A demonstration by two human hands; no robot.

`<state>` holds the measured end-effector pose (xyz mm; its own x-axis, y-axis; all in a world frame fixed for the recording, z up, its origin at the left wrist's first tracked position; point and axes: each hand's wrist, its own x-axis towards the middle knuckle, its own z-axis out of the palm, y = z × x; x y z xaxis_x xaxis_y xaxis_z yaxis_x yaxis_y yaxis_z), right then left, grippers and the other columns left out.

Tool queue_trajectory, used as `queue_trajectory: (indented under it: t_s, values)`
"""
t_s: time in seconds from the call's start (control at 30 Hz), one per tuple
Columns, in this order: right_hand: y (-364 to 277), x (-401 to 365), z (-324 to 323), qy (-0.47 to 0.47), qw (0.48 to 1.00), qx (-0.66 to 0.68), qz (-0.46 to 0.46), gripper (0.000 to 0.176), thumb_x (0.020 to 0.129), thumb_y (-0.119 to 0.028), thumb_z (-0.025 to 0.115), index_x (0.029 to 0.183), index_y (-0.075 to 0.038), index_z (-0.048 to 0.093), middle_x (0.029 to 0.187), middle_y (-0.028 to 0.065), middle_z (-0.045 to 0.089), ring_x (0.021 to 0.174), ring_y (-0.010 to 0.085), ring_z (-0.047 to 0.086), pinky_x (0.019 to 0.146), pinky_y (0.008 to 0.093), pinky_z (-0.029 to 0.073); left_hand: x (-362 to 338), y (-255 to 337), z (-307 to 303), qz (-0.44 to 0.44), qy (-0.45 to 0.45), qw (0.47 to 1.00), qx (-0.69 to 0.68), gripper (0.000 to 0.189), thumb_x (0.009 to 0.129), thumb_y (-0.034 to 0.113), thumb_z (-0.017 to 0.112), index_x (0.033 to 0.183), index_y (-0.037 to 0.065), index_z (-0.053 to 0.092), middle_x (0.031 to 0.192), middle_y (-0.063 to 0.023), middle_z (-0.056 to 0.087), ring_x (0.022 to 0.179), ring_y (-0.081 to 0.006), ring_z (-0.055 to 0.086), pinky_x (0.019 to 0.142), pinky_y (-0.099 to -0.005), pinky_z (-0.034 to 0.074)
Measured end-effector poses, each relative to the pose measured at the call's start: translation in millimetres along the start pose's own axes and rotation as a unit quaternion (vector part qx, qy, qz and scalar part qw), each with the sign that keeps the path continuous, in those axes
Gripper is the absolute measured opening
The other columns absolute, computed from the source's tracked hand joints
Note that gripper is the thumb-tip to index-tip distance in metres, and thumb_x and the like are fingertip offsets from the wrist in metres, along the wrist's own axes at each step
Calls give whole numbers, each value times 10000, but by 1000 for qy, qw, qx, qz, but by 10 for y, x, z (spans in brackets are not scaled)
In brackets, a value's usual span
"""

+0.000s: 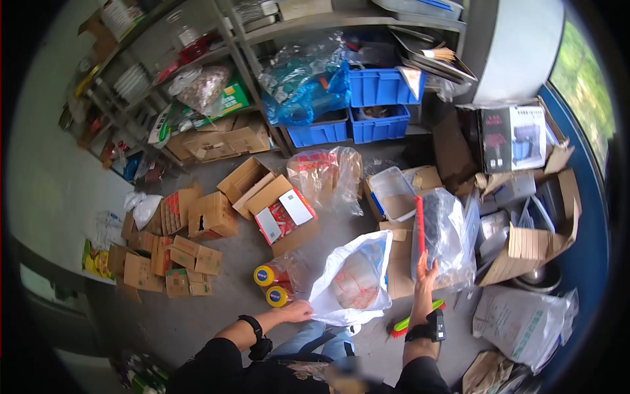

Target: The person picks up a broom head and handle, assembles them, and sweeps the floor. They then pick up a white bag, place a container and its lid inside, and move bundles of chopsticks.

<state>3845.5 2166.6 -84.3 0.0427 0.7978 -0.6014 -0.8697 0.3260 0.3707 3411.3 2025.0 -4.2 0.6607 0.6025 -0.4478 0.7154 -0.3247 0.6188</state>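
Observation:
My left hand (299,311) is closed on the left edge of a white sack (321,293), whose mouth gapes upward in front of my legs. Inside the sack sits a see-through plastic bag with red strands (356,282). My right hand (426,268) grips the lower end of a long, narrow red strip (419,226), which points away from me. Right beside the strip is a large see-through plastic bag (449,236), overlapping an open cardboard box. Two containers with yellow lids (270,285) lie close to my left hand. A green brush with red bristles (408,322) is on the floor below my right forearm.
Cardboard boxes (213,215) crowd the floor on the left. A box of red packs (282,220) and a plastic tub (392,190) lie ahead. Blue crates (384,87) stand at the metal shelves (348,26). An open carton (531,243) and a white bag (518,318) are right.

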Motion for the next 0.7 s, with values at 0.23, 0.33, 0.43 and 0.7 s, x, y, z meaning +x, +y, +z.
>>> queue_trajectory:
  t_s: [0.23, 0.33, 0.43, 0.7]
  values:
    - [538, -491, -347, 38, 627, -778, -2, 822, 752, -235, 657, 1350, -32, 131, 1353, 171, 268, 1242, 322, 288, 987, 436, 313, -93, -23, 40, -20, 32, 997, -65, 177, 706, 206, 576, 671, 32, 562, 710, -166, 530, 728, -336, 529, 643, -421, 406]
    - [172, -378, -1576, -100, 221, -955, -170, 767, 715, -156, 621, 1338, -97, 179, 1343, 183, 268, 1158, 354, 393, 877, 398, 412, -99, -66, 123, 0, 42, 996, -77, 174, 695, 205, 582, 657, 35, 567, 702, -172, 532, 701, -346, 529, 618, -424, 407]
    - [289, -826, -1602, 12, 239, -967, -85, 612, 702, -54, 543, 1274, -54, 325, 1214, 199, 437, 1085, 309, 478, 824, 368, 439, -129, -68, 171, -9, 33, 995, -89, 210, 712, 242, 591, 689, 34, 589, 687, -174, 549, 683, -349, 540, 614, -424, 413]
    - [300, -1351, -1812, -55, 391, -919, 17, 387, 719, 87, 396, 1071, 9, 538, 921, 36, 598, 847, 116, 546, 768, 231, 420, -64, -536, 36, -281, 213, 890, -288, 390, 677, 239, 717, 881, 67, 432, 700, -90, 514, 612, -195, 515, 557, -342, 434]
